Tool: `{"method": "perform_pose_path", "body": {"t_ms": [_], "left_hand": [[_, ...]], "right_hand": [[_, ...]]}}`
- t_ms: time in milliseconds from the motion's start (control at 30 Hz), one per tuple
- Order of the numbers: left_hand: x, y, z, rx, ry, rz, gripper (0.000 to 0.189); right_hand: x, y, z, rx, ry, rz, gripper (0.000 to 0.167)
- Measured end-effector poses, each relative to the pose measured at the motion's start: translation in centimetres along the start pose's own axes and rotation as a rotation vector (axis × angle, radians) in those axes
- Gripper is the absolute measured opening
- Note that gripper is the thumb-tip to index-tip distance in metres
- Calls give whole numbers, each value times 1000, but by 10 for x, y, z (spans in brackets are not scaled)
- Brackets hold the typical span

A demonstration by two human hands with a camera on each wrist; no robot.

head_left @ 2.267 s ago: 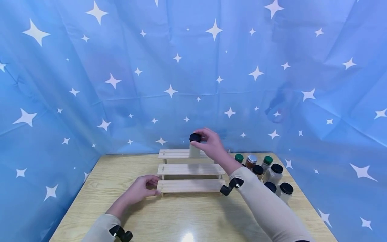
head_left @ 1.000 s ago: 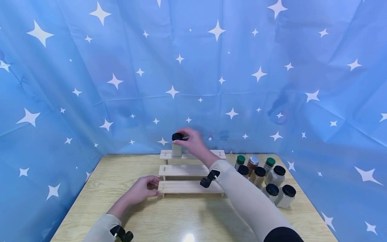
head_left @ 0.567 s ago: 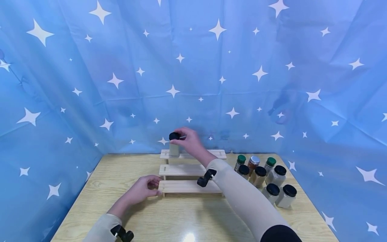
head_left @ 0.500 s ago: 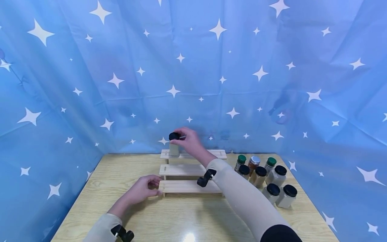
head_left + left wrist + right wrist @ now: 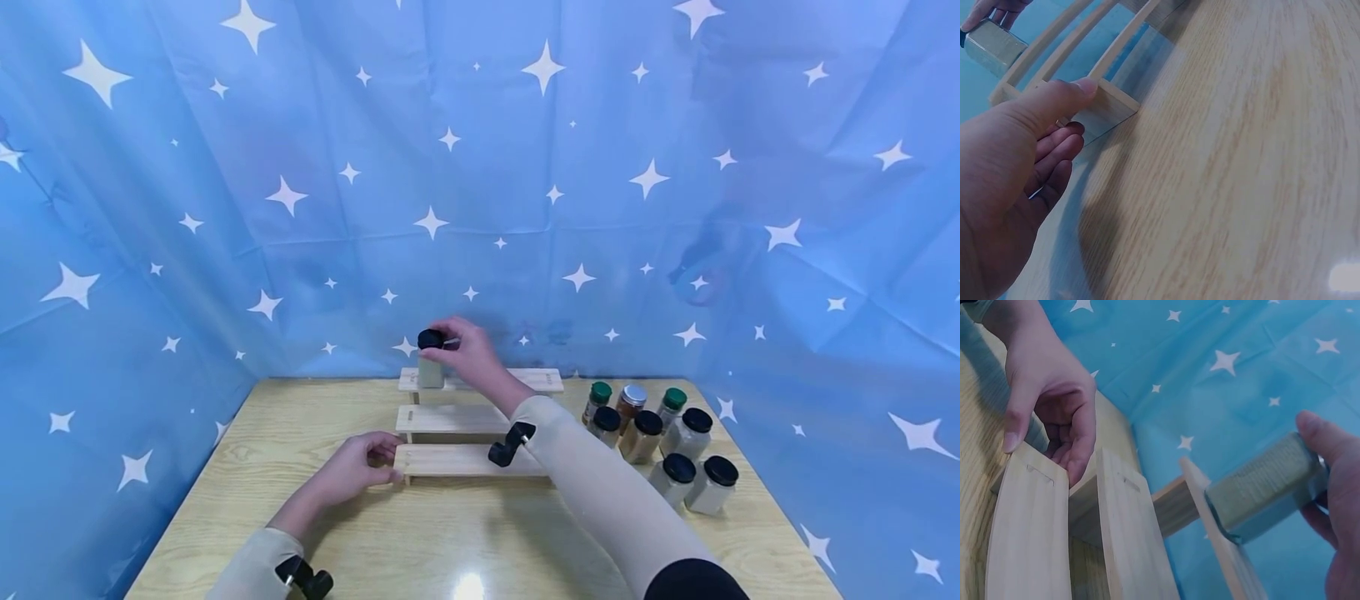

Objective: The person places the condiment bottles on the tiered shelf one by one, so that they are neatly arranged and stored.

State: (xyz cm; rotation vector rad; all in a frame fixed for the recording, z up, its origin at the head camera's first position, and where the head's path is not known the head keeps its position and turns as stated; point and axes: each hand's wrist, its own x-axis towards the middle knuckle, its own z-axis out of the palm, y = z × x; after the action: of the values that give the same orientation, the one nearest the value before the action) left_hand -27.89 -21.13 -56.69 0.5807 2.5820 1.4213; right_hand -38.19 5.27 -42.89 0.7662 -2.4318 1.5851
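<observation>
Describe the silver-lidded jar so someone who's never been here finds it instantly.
On the wooden table, right of the stepped wooden shelves, stands a cluster of jars. In the back row, this jar stands between two green-lidded jars; it alone has a silver lid.

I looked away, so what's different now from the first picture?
The right hand moved the black-lidded jar leftward, near the left end of the back shelf, without letting go. The left hand stayed at the front shelf, and the other jars stayed put.
</observation>
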Motion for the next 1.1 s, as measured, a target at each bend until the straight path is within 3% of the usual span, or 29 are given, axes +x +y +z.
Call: {"method": "perform_pose_path", "body": {"t_ms": [700, 933, 1100], "left_hand": [[-1, 1, 1, -3, -8, 0, 51], [-1, -1, 2, 20, 3, -22, 54], [0, -2, 0, 9, 1, -24, 55]], "right_hand": [[0, 6, 0, 33, 11, 20, 53], [-10, 8, -22, 15, -66, -26, 65], [-28, 6, -49, -50, -67, -23, 47]]}}
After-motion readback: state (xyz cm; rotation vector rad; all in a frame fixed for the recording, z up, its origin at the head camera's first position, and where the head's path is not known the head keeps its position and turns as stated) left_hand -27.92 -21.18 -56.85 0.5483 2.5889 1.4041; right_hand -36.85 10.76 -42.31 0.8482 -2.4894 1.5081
